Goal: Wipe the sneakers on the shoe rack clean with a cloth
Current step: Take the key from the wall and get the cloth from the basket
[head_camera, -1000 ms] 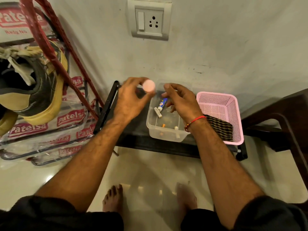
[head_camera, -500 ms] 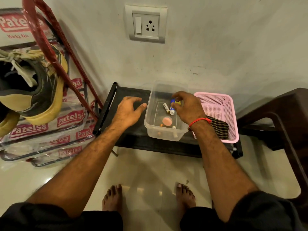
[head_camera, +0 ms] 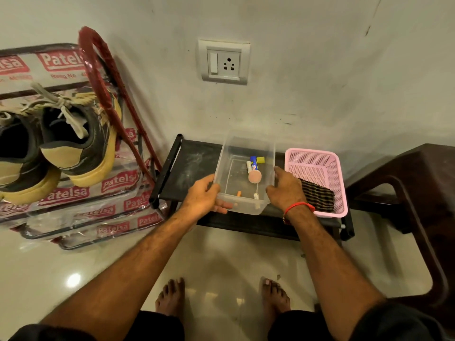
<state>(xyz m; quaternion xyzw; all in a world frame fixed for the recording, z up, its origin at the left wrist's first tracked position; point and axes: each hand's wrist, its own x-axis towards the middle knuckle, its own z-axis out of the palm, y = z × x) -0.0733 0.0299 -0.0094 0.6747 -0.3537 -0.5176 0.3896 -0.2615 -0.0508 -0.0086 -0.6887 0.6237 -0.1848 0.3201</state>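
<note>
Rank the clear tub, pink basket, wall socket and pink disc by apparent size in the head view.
1-2. Clear tub and pink basket: look alike, unranked.
3. Wall socket.
4. Pink disc, lying in the tub.

A low black bench point(head_camera: 194, 158) stands against a grey scuffed wall point(head_camera: 307, 70). On it sits a clear rectangular plastic tub point(head_camera: 246, 207) containing a blue tube with a yellow cap point(head_camera: 254, 162), a small white stick point(head_camera: 249, 165), a round pink disc point(head_camera: 254, 177) and two small bits near the front wall. Just beside the tub on the right sits a pink perforated plastic basket point(head_camera: 317, 158). A white switch-and-socket plate point(head_camera: 224, 62) is mounted on the wall above. A dark brown plastic chair point(head_camera: 423, 183) stands at right on the glossy cream floor tiles point(head_camera: 49, 274).
</note>
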